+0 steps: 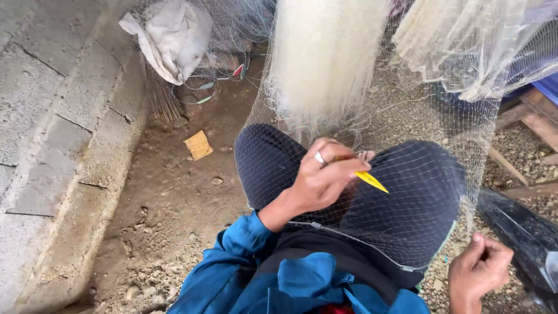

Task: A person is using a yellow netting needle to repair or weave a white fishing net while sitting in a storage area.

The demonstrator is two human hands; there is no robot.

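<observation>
L hand (pixel 322 180) grip pinched on yellow netting needle (pixel 372 181), tip poking out just right of the fingers, over fine net (pixel 407 197) draped across knees. R hand (pixel 478 268) closed, prob. pulling net edge. Mending looks midway; much net hangs above, unworked.

Ground: bare packed earth (pixel 174 203), brown, strewn with small stones and gravel; gravel is denser toward the right side (pixel 523 145). Along the left edge a low wall of grey concrete blocks (pixel 52 116) is seen, with mortar joints visible and a stepped ledge at its base. A yellowish flat scrap (pixel 199 145) is noted on the dirt. A crumpled pale sack (pixel 171 38) is lodged at the top, with a bundle of twigs (pixel 160 96) beneath it. Wooden planks (pixel 532 116) are laid at the right. Lighting is diffuse daylight; no hard shadows are recorded.
</observation>
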